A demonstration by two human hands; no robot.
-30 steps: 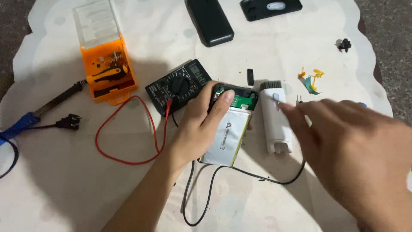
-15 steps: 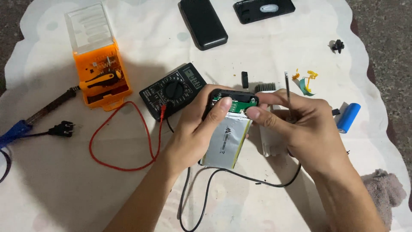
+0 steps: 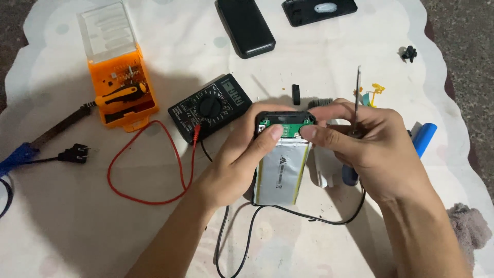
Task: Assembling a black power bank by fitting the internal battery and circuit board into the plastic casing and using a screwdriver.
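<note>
Now, at the centre of the frame, an opened power bank is steadied by the left hand, thumb pressed on its green board, while a screwdriver is clamped upright in the right hand, so careful tip placement seems called for.

hands 2 | multimeter 1 | screwdriver kit 1 | blue cell 1

A pale cloth with a scalloped edge covers a dark speckled floor, lit from above.
</note>
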